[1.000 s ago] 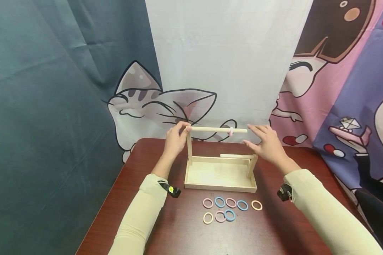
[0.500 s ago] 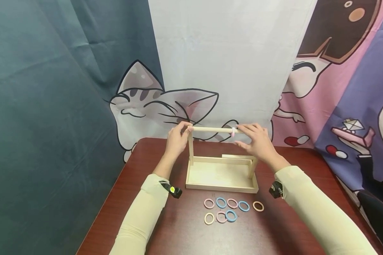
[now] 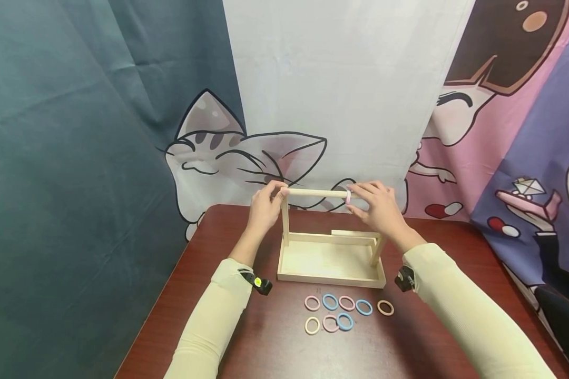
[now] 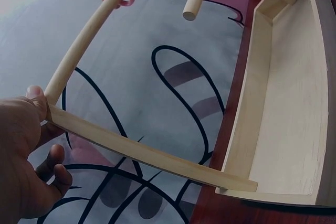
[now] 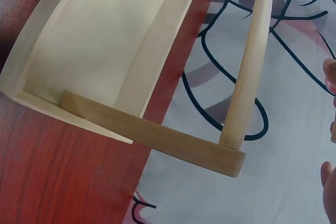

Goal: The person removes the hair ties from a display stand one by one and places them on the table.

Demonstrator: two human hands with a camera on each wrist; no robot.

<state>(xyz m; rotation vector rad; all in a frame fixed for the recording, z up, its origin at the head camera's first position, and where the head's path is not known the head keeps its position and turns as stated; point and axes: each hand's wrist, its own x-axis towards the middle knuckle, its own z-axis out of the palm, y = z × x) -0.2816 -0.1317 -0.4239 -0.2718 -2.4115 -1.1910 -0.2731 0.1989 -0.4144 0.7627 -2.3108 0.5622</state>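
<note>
A light wooden stand has a tray base [image 3: 332, 280], a tall post [image 3: 285, 223] on the left and a short post [image 3: 376, 252] on the right. From the tall post's top a long rod [image 3: 315, 192] runs rightward, with a pink ring [image 3: 348, 198] around it near the free end. My left hand [image 3: 263, 209] pinches the corner where post and rod meet. Over the rod's free end, my right hand [image 3: 380, 209] has thumb and fingers at the pink ring, pinching it. The left wrist view shows those fingertips on both sides of the rod beside the ring [image 4: 129, 0].
On the red-brown table [image 3: 246, 337], in front of the tray, lie several loose rings: pink [image 3: 305, 303], blue [image 3: 323, 301], pale yellow [image 3: 306, 326] and tan [image 3: 385, 315]. One blue ring [image 3: 352, 322] overlaps a pink one. A lower rod [image 3: 353, 233] extends leftward from the short post.
My right hand has moved left from beyond the rod's free end, and its fingers have closed in on the pink ring. My left hand stays at the tall post's top.
</note>
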